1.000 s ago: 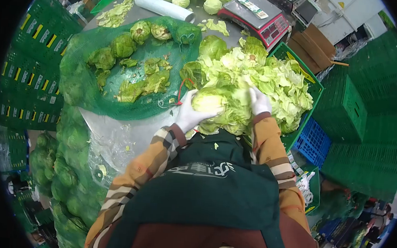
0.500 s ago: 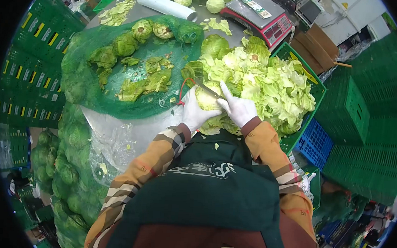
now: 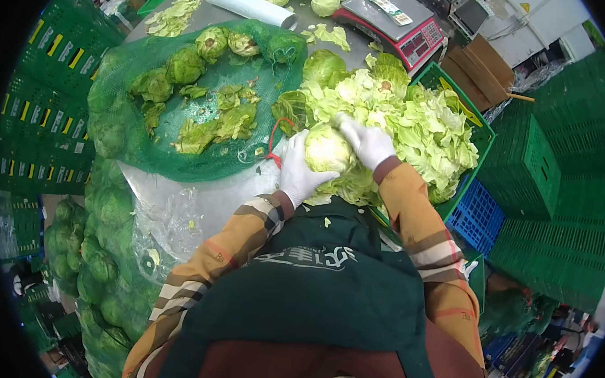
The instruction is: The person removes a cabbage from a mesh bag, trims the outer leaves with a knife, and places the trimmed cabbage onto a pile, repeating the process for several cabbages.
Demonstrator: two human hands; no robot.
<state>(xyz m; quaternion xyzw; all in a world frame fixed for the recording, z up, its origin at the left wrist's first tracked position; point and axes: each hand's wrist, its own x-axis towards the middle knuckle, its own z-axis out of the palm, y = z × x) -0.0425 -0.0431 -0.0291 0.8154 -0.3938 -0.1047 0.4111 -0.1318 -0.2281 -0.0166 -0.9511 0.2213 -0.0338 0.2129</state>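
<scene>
The left hand (image 3: 298,173) was partly open, cupped around the left side of the cabbage (image 3: 327,150) and holding it. The right hand (image 3: 369,146), curled and blurred, was at the cabbage's right side; what it gripped, I could not tell. Leaves (image 3: 433,145) lay right of it, a net (image 3: 172,167) left of both hands.

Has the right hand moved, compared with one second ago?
Yes: judged against the green crate, the right hand has moved leftward, nearer the left hand.
</scene>
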